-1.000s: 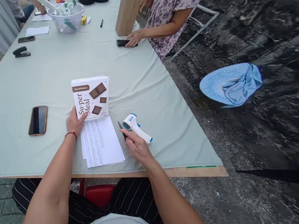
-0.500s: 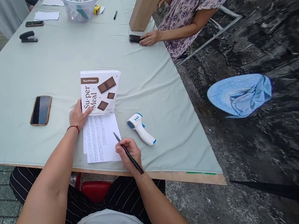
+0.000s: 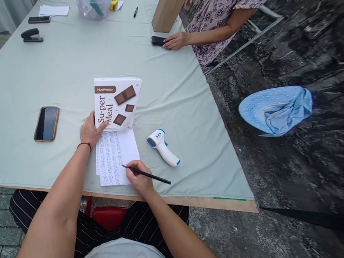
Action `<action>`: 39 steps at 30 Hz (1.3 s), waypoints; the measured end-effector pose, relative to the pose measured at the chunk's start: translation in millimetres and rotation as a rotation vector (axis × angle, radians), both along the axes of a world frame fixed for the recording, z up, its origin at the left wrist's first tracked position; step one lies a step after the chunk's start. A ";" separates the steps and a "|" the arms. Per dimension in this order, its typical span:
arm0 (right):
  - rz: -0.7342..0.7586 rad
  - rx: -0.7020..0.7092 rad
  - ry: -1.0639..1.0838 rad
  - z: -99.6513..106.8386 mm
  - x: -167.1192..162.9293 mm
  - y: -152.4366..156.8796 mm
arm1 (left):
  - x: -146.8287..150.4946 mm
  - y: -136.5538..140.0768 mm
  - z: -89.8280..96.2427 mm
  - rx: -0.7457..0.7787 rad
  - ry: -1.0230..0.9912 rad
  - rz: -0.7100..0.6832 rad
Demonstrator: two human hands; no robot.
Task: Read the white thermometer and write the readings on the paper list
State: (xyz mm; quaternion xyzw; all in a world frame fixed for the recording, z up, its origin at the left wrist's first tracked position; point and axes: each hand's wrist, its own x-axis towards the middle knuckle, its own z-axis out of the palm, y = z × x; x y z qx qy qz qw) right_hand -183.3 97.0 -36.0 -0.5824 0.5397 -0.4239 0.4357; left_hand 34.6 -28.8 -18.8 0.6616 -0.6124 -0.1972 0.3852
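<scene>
My left hand [image 3: 90, 129] grips the lower left corner of a white box [image 3: 122, 105] printed "Su-per Meal", thumb across its front. Beneath the box lie sheets of paper [image 3: 113, 160] covered in small handwriting in columns. Between the fingers of my right hand [image 3: 140, 178] is a slim black pen [image 3: 152, 176], its tip at the written lines and its back end pointing right. A white and blue infrared thermometer [image 3: 163, 147] rests on the cloth to the right of the paper.
On the green tablecloth [image 3: 68, 66] lie a phone [image 3: 46, 124] and a stapler [image 3: 31, 36]. A plastic tub [image 3: 95, 5] stands at the back. Across the right edge, a person's hand [image 3: 176, 40] touches a dark object beside a brown paper package [image 3: 170, 5]. A blue cap [image 3: 277, 110] appears at right.
My right hand has moved left and lowered the pen from a raised, steep angle to a flatter one with its tip at the paper. My left hand keeps hold of the box.
</scene>
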 end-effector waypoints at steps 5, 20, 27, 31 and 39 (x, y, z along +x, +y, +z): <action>0.002 -0.032 0.018 0.2 3.3 -0.1 | -0.6 1.7 1.5 -0.014 0.027 -0.015; 0.091 -0.131 0.085 -4.0 1.0 0.5 | -0.8 3.4 1.6 0.000 0.018 -0.012; 0.076 -0.259 0.094 -8.4 2.1 0.1 | -0.6 3.1 1.6 -0.012 0.015 -0.019; 0.081 -0.283 0.104 -9.6 1.8 0.5 | -0.8 2.6 1.3 -0.019 0.014 -0.016; 0.086 -0.328 0.110 -11.1 2.3 0.1 | -0.7 2.4 1.3 -0.015 0.010 -0.003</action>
